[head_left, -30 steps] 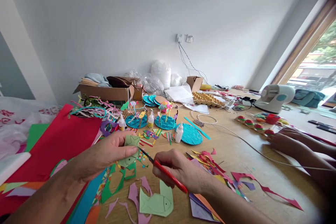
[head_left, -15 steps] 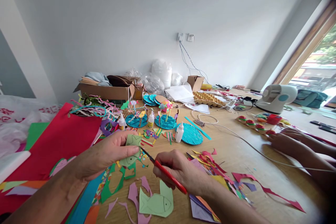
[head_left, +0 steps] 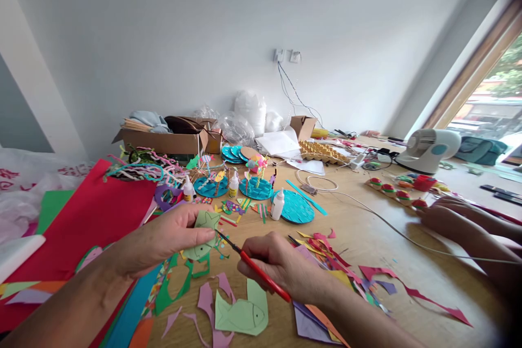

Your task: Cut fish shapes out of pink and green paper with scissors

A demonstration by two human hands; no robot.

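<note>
Between the thumb and fingers of my left hand [head_left: 190, 231] is a light green piece of paper [head_left: 200, 250] with a fish drawn on it. My right hand [head_left: 277, 266] is closed round the red handles of a pair of scissors [head_left: 261, 273]. Their dark blades point up and left, with the tips at the paper's right edge beside my left thumb. On the table below lies another light green paper [head_left: 244, 315] with a drawn fish, over pink paper scraps [head_left: 206, 302]. Dark green offcuts [head_left: 173, 285] lie under my left wrist.
Glue bottles [head_left: 278, 205] stand by blue decorated discs [head_left: 296, 207]. Red card [head_left: 93, 217] covers the left side; coloured scraps [head_left: 334, 253] lie right of my right hand. A white cable [head_left: 379, 215] crosses the table. Another person's hands [head_left: 452, 223] rest at the right, near a white fan [head_left: 430, 149].
Hardly anything differs. The view has shifted very slightly; both hands keep the paper and the scissors in nearly the same position.
</note>
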